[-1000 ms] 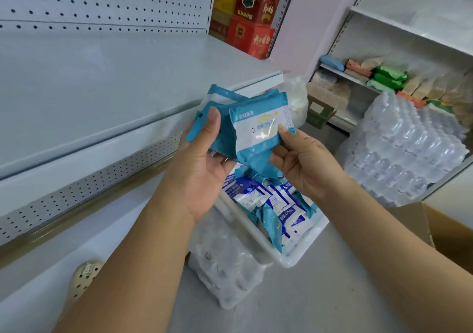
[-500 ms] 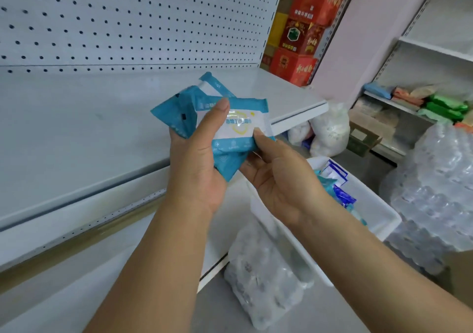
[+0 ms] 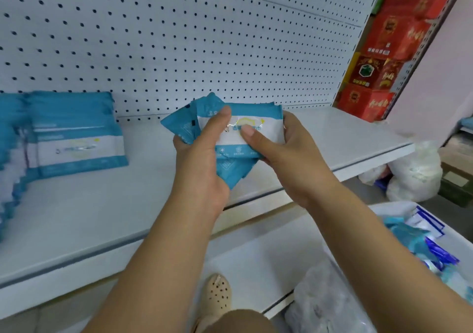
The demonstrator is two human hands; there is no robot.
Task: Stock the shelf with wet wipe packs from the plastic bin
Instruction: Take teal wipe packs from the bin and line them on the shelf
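The plastic bin [image 3: 399, 208] is cut off at the near right edge, and the print on the packs is too blurred to read. A fanned bundle of teal-and-white wet wipe packs [image 3: 258, 133] hangs above the shelf [image 3: 102, 204], right of the stocked packs [image 3: 76, 138]. The left hand [image 3: 202, 163] and right hand [image 3: 289, 153] both grasp it, thumbs pressed on its front.
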